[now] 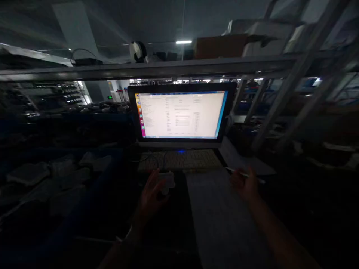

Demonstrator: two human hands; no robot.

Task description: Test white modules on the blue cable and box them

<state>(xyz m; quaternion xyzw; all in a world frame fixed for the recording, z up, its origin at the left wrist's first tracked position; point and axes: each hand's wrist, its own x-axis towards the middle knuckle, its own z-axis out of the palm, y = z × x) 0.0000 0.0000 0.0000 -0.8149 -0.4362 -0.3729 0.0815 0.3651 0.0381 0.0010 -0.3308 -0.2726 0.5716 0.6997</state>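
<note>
In the dim light my left hand [151, 194] grips a small pale, box-shaped part [167, 181] in front of the keyboard. Its fingers close on the left side of that part; fine detail is lost in the dark. My right hand [246, 183] is closed around a slim white pen [244, 173], which slants across the fingers. Below and left of the right hand lies a large sheet of paper [213, 209]. The keyboard [179, 160] lies beyond both hands, under a lit monitor [181, 116] showing a window with rows of text.
On the left stands a blue bin [95, 194] holding several pale wrapped items [64, 175]. Another paper [246, 160] lies right of the keyboard. A metal shelf rail [168, 69] crosses above the monitor, with a brown box [220, 46] on it. Slanted metal posts [297, 74] rise at right.
</note>
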